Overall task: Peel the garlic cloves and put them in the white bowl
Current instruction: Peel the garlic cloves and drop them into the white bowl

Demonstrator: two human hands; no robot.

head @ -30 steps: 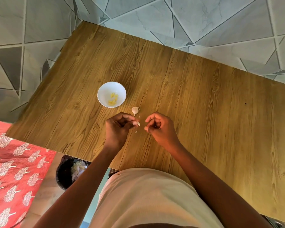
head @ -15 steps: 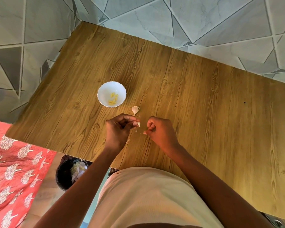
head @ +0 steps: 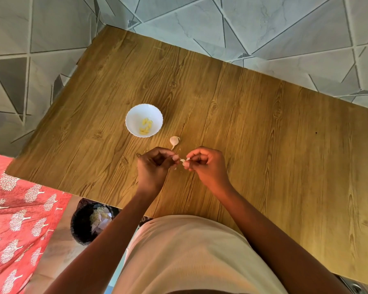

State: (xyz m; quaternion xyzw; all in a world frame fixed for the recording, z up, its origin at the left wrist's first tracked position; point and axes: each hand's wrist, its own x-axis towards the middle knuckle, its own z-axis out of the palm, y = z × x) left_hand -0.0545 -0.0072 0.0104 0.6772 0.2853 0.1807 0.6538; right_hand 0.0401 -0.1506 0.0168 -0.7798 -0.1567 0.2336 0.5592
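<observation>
A small garlic clove (head: 182, 160) is pinched between the fingertips of my left hand (head: 154, 168) and my right hand (head: 206, 165), just above the wooden table (head: 263, 134). Both hands have curled fingers and meet at the clove. An unpeeled garlic piece (head: 174, 141) with a thin stalk lies on the table just beyond my hands. Farther left stands the white bowl (head: 134, 117), holding several peeled yellowish cloves (head: 146, 126). Tiny skin flakes (head: 175, 168) lie under my hands.
Below the table's near left edge sits a black bin (head: 81, 225) with garlic skins inside. A red patterned cloth (head: 15, 219) covers the floor at the left. Grey tiled floor surrounds the table on the far side.
My right hand has moved left to meet the left hand at the clove; the two fingertips now touch it together. The bowl and the loose garlic piece have stayed put.
</observation>
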